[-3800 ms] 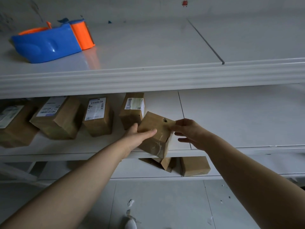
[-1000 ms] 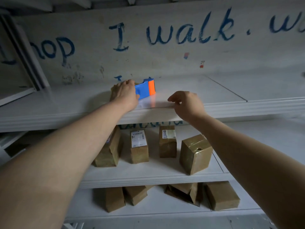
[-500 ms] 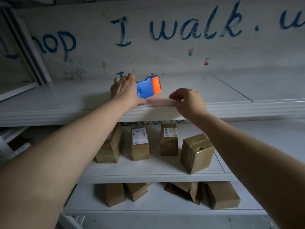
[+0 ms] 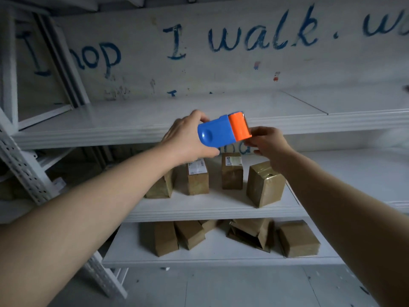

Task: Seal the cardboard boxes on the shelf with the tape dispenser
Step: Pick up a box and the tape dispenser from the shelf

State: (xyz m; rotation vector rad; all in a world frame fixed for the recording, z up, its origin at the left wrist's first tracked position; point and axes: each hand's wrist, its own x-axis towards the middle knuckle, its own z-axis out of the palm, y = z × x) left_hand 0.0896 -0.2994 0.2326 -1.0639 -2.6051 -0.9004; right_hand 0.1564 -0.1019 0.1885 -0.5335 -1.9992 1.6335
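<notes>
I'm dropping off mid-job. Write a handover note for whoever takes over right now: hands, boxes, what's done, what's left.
Hands: left hand grips the dispenser by its blue body, in the air before the top shelf. The right hand has its fingertips at the orange end; a pinch on tape cannot be confirmed.
Middle shelf: four boxes; the rightmost box looks glossy with tape.
Bottom shelf: several boxes, one open box with loose flaps.
Left: tape the rest, probably the open box first.
</notes>
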